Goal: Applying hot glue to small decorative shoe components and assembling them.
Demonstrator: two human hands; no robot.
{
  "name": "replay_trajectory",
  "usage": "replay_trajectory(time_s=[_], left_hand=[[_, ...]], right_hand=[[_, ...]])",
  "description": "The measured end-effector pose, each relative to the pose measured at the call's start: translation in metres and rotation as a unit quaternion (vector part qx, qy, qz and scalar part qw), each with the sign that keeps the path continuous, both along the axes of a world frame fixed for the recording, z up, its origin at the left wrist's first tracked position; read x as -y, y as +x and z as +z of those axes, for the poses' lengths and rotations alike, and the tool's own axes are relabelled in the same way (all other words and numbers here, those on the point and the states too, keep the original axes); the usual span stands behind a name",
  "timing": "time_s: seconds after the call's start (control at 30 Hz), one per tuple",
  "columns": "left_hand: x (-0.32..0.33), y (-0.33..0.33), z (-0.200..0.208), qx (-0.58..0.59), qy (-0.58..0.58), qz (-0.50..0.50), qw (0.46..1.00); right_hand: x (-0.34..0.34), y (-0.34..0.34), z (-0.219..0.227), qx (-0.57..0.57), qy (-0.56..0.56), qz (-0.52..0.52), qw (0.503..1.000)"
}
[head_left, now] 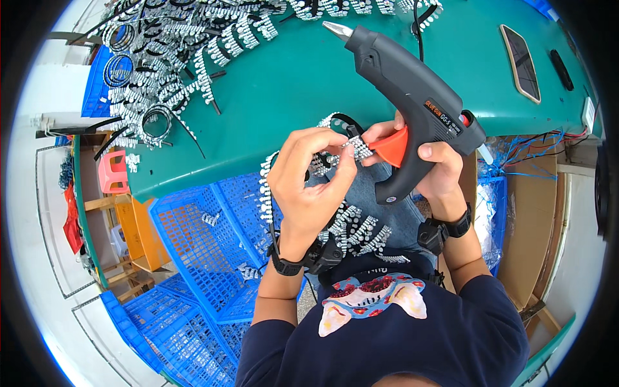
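Observation:
In front of my body, at the table's near edge, my left hand pinches a rhinestone-studded black strip between thumb and fingertips. My right hand is wrapped round the grip of a black hot glue gun. The gun's orange trigger faces the left hand, and its metal nozzle points up and left, away from the strip. Fingertips of the right hand also reach past the trigger to the strip's right end. More of the rhinestone strip hangs and coils over my lap.
A tangled heap of rhinestone strips covers the far left of the green table. A phone and a small black object lie at the right. Blue plastic crates stand below left; cardboard and loose wires are at right.

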State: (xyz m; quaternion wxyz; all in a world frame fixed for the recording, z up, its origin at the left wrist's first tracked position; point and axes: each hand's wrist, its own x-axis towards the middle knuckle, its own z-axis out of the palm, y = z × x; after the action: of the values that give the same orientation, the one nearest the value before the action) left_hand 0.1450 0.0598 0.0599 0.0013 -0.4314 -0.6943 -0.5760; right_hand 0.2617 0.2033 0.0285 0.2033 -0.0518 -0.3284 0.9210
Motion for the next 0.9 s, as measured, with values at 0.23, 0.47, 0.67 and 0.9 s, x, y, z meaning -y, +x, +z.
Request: replay_trajectory(time_s=[0.23,0.47,0.67,0.9], left_hand=[[-0.0026,-0.0028,-0.0029,0.030,0.031,0.003,0.999],[-0.0005,-0.0039,-0.0054,0.001,0.027,-0.001,1.000],[-0.0023,-0.0024,-0.0059,0.023,0.015,0.024,0.999],[-0.0036,0.0000,-0.0084,0.054,0.029,0.041,0.997]], right_hand=[[-0.0012,-0.0004,-0.0017,-0.009,-0.002,0.008,1.000],[-0.0012,-0.0013,-0.0033,-0.015,-0.012,0.005,1.000],[-0.0015,-0.0012,-0.0036,-0.018,-0.012,0.007,1.000],[-0.0007,-0.0015,-0.0038,-0.019,-0.012,0.001,1.000]])
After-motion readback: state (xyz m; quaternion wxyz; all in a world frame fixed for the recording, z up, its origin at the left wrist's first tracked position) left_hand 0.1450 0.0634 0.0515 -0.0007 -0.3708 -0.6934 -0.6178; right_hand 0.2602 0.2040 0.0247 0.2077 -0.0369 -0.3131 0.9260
